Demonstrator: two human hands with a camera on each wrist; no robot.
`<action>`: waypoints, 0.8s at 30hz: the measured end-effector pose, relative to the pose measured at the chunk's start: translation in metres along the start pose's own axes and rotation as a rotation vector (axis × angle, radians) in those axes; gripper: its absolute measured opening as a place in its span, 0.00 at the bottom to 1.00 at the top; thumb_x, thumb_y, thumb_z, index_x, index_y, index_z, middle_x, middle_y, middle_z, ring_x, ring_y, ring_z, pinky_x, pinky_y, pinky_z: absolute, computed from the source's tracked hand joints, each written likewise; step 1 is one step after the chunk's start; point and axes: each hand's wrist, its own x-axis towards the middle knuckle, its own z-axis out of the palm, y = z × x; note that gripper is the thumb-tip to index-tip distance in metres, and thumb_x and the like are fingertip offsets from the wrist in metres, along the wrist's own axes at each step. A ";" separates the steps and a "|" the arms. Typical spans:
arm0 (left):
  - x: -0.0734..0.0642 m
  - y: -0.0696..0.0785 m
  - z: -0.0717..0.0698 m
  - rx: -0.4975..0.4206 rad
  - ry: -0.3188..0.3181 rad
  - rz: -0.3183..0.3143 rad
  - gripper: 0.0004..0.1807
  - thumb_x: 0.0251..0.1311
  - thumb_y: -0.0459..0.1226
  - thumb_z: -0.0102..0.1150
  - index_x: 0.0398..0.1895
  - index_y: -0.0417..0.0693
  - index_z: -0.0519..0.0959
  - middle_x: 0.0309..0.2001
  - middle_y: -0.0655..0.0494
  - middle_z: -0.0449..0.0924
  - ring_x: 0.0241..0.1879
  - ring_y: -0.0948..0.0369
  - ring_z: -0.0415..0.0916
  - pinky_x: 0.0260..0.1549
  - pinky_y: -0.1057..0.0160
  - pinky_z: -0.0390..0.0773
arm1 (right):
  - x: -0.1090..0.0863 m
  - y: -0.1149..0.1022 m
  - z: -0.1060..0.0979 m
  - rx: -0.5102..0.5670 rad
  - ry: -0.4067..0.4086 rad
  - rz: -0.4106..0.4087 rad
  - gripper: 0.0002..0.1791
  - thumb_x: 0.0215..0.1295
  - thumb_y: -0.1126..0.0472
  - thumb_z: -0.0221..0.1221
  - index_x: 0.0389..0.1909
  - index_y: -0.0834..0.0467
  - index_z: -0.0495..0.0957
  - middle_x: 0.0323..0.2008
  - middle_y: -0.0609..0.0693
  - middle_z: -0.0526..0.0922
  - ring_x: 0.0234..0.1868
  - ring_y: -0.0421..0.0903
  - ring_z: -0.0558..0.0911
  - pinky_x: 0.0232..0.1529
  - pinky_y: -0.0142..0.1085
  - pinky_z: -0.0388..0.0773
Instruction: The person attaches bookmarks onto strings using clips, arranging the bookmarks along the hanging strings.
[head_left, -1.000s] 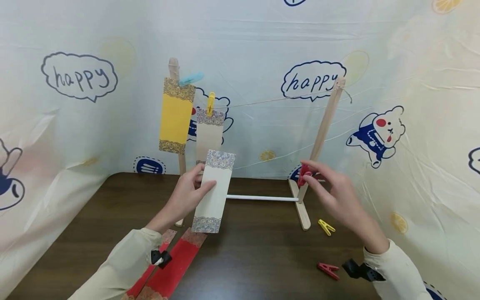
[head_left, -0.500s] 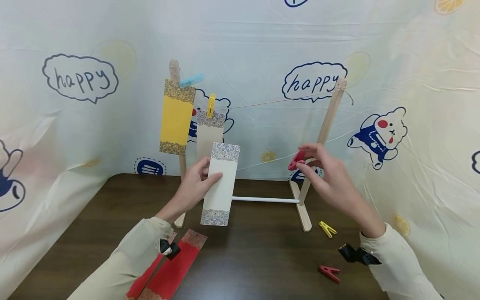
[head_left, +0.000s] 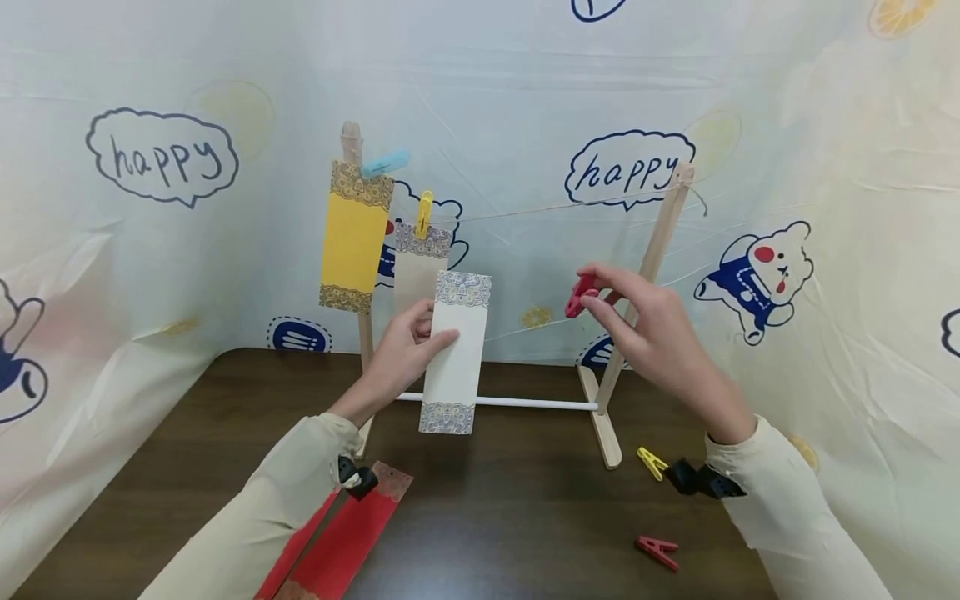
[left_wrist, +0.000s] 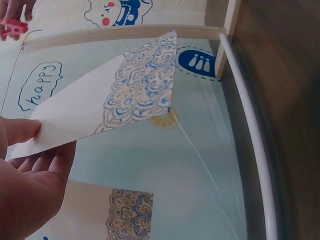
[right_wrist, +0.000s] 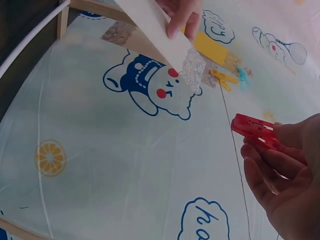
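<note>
My left hand [head_left: 401, 354] pinches the left edge of a white card [head_left: 457, 354] with blue lacy bands at both ends. The card hangs nearly upright in front of the rack. Between thumb and fingers my right hand [head_left: 648, 325] holds a red clothespin [head_left: 579, 297], to the right of the card and below the string [head_left: 517, 213]. On that string hang a yellow card [head_left: 352, 242] under a light blue clothespin [head_left: 385, 163] and a cream card [head_left: 420, 271] under a yellow clothespin [head_left: 423, 215]. The held card partly covers the cream one.
Wooden posts [head_left: 663, 225] joined by a white rod [head_left: 536, 403] form the rack on the dark table [head_left: 510, 517]. Red cards [head_left: 345, 542] lie at the front left. Another yellow clothespin [head_left: 651, 463] and another red clothespin [head_left: 657, 552] lie at the right.
My left hand has raised the white card and brought it rightward. My right hand has moved up and to the left with the red clothespin. The hanging cards stay in place.
</note>
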 end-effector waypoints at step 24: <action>0.027 0.012 0.016 -0.074 0.012 0.005 0.16 0.72 0.37 0.55 0.59 0.40 0.74 0.46 0.41 0.85 0.39 0.55 0.83 0.36 0.62 0.82 | 0.076 -0.009 0.020 0.020 0.115 -0.080 0.08 0.70 0.64 0.60 0.47 0.59 0.83 0.37 0.48 0.87 0.44 0.42 0.84 0.42 0.36 0.78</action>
